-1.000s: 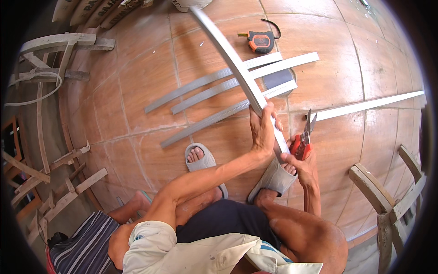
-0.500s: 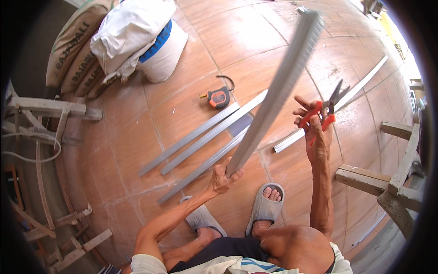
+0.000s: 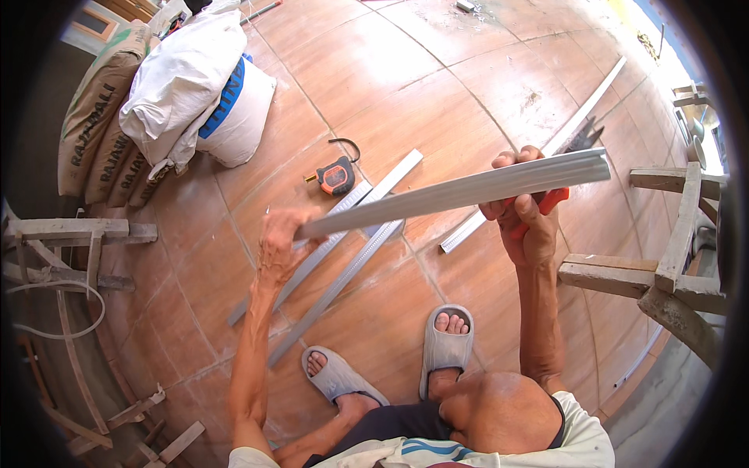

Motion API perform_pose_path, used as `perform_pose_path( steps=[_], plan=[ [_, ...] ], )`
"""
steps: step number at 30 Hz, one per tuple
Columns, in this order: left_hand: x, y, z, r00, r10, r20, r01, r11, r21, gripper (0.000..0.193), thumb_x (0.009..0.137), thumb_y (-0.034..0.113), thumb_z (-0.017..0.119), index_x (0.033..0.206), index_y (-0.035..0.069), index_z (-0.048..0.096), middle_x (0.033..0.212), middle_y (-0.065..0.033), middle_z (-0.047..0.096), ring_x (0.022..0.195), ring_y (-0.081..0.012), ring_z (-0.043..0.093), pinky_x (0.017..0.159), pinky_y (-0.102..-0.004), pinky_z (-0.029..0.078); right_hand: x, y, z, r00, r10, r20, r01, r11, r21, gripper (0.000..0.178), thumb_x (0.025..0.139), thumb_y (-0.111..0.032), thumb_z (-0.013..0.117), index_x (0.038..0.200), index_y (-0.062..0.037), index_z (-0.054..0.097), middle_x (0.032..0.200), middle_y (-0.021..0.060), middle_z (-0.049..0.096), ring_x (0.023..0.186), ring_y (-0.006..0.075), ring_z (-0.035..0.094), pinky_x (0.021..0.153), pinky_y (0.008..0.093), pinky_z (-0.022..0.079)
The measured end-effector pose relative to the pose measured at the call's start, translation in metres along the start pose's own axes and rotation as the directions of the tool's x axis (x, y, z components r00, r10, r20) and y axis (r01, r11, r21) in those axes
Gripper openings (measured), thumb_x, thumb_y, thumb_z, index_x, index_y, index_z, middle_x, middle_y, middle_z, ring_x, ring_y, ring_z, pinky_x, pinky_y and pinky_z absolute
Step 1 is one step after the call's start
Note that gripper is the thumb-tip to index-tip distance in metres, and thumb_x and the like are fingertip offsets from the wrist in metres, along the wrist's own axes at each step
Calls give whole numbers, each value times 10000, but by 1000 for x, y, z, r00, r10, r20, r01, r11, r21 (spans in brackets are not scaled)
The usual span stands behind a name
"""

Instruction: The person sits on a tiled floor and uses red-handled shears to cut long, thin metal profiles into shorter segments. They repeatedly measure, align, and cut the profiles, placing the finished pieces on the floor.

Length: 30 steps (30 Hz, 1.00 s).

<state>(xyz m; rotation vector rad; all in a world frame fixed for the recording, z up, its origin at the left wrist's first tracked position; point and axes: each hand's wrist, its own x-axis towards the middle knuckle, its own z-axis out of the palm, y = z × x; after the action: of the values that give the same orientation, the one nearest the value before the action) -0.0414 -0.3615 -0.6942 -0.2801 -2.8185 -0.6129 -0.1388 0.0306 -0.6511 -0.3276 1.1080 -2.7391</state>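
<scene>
A grey metal channel (image 3: 452,191) is held up off the floor, running nearly level from left to right. My left hand (image 3: 279,240) is closed round its left end. In my right hand (image 3: 530,234) is a pair of snips with red handles (image 3: 555,200) and dark jaws (image 3: 583,137). The channel passes in front of that hand and hides part of the snips; whether the right fingers touch it I cannot tell. Below, several cut metal strips (image 3: 331,292) lie on the tiles, beside an orange and black tape measure (image 3: 337,177).
A long pale strip (image 3: 581,109) lies on the tiled floor at the right. Brown sacks (image 3: 94,148) and a white sack (image 3: 183,93) stand at the far left. Wooden trestles flank me, one left (image 3: 74,228) and one right (image 3: 608,278). My slippered feet are near the strips.
The channel has swung from steeply upright to nearly level, its far end now at my right hand. My left hand has moved left and forward. The head view has shifted a little.
</scene>
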Motion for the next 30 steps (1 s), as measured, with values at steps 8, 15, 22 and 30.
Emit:
perform_pose_path(
  steps=[8, 15, 22, 30],
  plan=[
    [33, 129, 46, 812, -405, 421, 476, 41, -879, 891, 1104, 765, 289, 1509, 10, 535, 1403, -130, 670, 1222, -224, 609, 1097, -371, 442, -23, 35, 19, 943, -331, 30, 322, 887, -332, 587, 857, 55, 875, 1282, -117, 507, 1301, 207, 647, 854, 227, 733, 727, 325, 635],
    [74, 166, 57, 773, -302, 558, 435, -388, -813, 514, 1150, 493, 509, 1337, 26, 613, 1258, -116, 700, 1174, -192, 655, 1048, -364, 512, -55, 88, 28, 981, -195, 19, 181, 864, -471, 550, 861, 98, 824, 1314, -68, 558, 1466, 228, 608, 1371, 328, 604, 1093, 395, 558],
    [74, 140, 83, 670, -449, 591, 196, -661, -725, 364, 1172, 423, 479, 1213, 66, 536, 1116, -54, 605, 813, -146, 588, 610, -294, 513, -121, 38, 18, 930, 270, -248, -365, 620, -695, 416, 979, 22, 673, 1392, 5, 628, 992, 68, 684, 858, 96, 598, 780, 249, 479],
    [72, 138, 93, 690, -562, 456, 127, -527, -841, 412, 1157, 489, 488, 1215, 82, 457, 1074, -40, 539, 701, -106, 494, 510, -264, 443, -139, 13, 50, 647, 697, -310, -607, 225, -762, 307, 964, -106, 650, 1253, -14, 697, 891, 85, 688, 888, 184, 656, 858, 338, 514]
  ],
)
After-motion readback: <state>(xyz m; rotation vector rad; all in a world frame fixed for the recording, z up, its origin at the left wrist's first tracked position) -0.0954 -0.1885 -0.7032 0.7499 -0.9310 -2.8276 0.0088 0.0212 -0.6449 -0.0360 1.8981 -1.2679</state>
